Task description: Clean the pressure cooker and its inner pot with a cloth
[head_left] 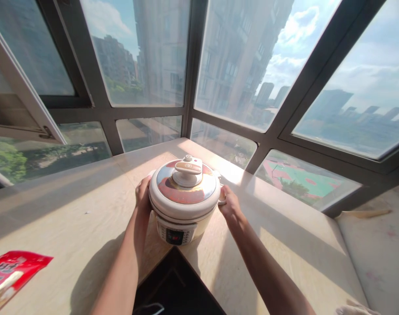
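Cooker [184, 201] centre frame, upright on counter [87, 205], ctrl panel twd viewer | L hand [143, 194] on its left flank, R hand [229, 204] on right flank, equally near | fingers of both curled round body, clasping it | red packet [12, 271] lower left, well apart

Strong daylight floods in through the windows [245, 65] across the top of the frame. Sun patches glare on the counter [284, 227], with dark, hard-edged shadows at lower left and centre. The lid of the cooker [184, 203] gleams. Window frames bow at the edges from wide-angle distortion; focus is sharp.
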A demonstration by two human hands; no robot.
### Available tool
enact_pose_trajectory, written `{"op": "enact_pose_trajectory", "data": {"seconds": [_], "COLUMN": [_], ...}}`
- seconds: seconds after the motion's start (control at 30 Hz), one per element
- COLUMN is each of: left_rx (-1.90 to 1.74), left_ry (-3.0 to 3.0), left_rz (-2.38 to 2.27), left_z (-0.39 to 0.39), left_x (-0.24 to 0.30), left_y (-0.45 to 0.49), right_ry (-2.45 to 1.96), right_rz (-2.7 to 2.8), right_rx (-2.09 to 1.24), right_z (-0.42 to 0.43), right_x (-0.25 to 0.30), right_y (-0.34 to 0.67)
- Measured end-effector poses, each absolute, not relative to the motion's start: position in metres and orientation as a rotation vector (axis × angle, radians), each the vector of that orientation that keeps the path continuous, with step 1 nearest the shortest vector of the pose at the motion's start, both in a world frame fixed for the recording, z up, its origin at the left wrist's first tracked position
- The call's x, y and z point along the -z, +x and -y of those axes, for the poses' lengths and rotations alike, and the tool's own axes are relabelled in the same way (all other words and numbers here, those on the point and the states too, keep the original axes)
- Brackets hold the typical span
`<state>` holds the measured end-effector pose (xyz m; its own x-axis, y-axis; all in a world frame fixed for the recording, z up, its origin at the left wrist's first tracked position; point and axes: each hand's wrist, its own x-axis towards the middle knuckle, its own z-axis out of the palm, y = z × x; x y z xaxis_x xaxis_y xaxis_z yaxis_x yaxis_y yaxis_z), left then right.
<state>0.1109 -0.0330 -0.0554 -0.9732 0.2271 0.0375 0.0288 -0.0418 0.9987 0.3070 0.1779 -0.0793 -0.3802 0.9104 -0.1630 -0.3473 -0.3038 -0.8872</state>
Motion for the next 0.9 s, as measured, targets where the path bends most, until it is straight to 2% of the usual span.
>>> {"op": "enact_pose_trajectory", "data": {"seconds": [0.23,0.9], "left_rx": [-2.22,-2.103], "left_ry": [0.125,0.35], "left_rz": [-1.847,-1.586], "left_z": [0.011,-0.057], "left_x": [0.053,0.063], "left_y": [0.143,0.22], "right_ry": [-0.906,-0.933], "right_rz": [0.841,0.68], "right_rx": [-1.846,-1.643], "right_z": [-0.177,-0.176], "right_x": [0.07,0.063], "right_y": [0.349,0.477]}}
